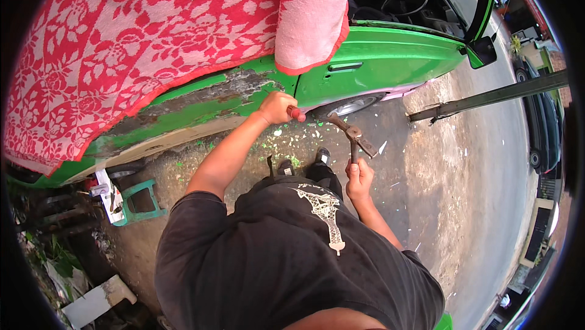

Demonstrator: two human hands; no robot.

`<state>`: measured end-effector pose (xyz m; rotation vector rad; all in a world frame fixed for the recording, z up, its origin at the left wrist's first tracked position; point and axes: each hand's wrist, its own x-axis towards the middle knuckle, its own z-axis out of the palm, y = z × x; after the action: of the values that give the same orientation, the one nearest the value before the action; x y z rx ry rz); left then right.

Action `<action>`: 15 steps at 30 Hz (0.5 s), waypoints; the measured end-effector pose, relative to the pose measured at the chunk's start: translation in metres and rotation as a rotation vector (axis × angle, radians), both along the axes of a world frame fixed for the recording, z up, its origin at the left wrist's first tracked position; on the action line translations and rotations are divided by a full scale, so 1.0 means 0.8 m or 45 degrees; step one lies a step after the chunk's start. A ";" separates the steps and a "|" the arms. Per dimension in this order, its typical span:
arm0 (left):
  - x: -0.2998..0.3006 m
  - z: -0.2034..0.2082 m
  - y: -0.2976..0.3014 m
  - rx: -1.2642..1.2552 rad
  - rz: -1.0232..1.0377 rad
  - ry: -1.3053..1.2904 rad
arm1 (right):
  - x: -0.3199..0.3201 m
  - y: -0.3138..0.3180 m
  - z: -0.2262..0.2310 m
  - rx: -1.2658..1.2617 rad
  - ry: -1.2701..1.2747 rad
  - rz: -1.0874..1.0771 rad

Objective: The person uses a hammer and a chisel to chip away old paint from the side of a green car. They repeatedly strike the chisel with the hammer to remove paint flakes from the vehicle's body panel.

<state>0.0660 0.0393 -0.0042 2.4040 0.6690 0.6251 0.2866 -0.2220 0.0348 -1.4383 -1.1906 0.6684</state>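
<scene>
The left hand (277,108) is clenched around a red-handled tool (295,112) against the green car's (390,56) scraped lower panel (207,101). The right hand (359,178) grips a hammer (353,138) low on its handle; it looks heavy, rigid and head-weighted.

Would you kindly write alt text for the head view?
A person's left hand presses a red-handled tool against a green car with scraped paint, while the right hand holds a hammer. A red flowered blanket covers the car.
</scene>
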 end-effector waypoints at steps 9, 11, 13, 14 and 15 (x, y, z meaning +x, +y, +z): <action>0.027 0.012 0.007 0.171 -0.141 -0.205 | 0.000 0.007 0.012 -0.153 -0.083 0.002; 0.030 0.015 0.011 0.191 -0.148 -0.193 | 0.001 0.007 0.015 -0.157 -0.091 0.001; 0.030 0.014 0.014 0.210 -0.155 -0.151 | 0.002 0.008 0.018 -0.163 -0.088 -0.007; 0.029 0.013 0.015 0.217 -0.158 -0.116 | 0.002 0.007 0.017 -0.173 -0.081 -0.009; 0.029 0.013 0.016 0.224 -0.163 -0.081 | 0.003 0.006 0.014 -0.183 -0.073 -0.012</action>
<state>0.0891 0.0519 0.0058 2.5522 0.4459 0.7294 0.2892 -0.2171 0.0461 -1.5916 -1.1991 0.7225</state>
